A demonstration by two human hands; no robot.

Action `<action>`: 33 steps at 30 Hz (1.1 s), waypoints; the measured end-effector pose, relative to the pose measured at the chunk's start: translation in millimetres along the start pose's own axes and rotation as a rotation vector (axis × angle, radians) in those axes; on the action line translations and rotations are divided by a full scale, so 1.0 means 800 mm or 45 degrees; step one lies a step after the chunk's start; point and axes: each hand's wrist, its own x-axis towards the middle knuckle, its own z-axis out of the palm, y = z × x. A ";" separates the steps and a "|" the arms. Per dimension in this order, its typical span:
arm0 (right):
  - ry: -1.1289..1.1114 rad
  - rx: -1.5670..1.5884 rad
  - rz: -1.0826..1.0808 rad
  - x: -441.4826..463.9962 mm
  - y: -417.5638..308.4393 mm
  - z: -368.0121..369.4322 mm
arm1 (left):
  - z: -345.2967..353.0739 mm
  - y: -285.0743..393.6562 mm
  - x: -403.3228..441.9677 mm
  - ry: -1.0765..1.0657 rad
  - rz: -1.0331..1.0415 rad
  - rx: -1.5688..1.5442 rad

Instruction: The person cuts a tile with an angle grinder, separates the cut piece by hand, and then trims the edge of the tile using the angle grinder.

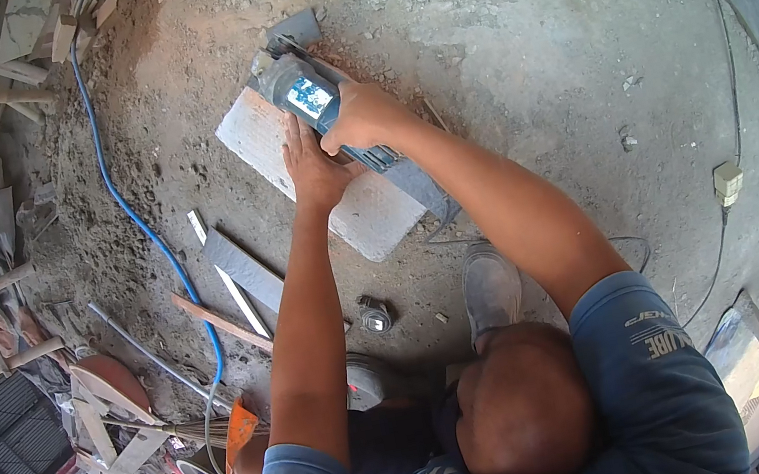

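My right hand (368, 115) is wrapped around the body of an angle grinder (296, 84), a dark blue power tool with a white-and-blue label. The grinder's head points away from me, above a pale rectangular block (365, 221) on the ground. Under the tool runs a dark grey flat strip (419, 187), and a similar grey piece (298, 26) shows beyond the grinder's head. My left hand (317, 172) lies with fingers stretched out on the block, close along the grinder's left side. Whether its thumb presses on the grey strip is hidden by the tool.
A blue hose (121, 196) snakes down the left side. Near it lie a grey tile strip (243, 266), a wooden stick (220, 321) and scrap. A small round dark object (375, 315) sits by my feet. A cable with a socket box (727, 183) runs along the right.
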 end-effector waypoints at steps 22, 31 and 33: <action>-0.038 0.016 0.019 -0.017 0.008 -0.005 | 0.002 -0.001 0.002 -0.009 -0.023 0.042; -0.021 0.034 0.017 -0.022 0.012 -0.004 | -0.002 0.004 0.001 -0.010 -0.032 0.004; -0.018 0.002 0.014 -0.023 0.013 -0.005 | -0.003 0.004 0.001 -0.012 -0.035 -0.003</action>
